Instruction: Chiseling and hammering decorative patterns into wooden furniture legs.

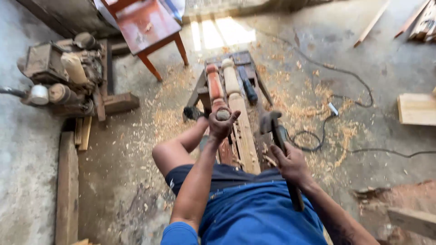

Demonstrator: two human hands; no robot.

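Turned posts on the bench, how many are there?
2. A reddish post lies on the left of the bench, under the left hand. A pale post lies right beside it. More could be hidden behind the arms.

The left arm reaches forward from the lower edge, bare below a short blue sleeve, elbow slightly bent, forearm rising toward the middle; the left hand [221, 123] is held up with the wrist cocked, fingers [231, 117] curled inward and pinched together at the tips, thumb side turned away; whether it grips anything cannot be told; the right arm comes in from the lower right, forearm angled up and to the left; the right hand [290, 163] is closed in a fist, knuckles upward, thumb wrapped round; a bare left knee juts out to the left, bent; both hands sit near each other, apart.
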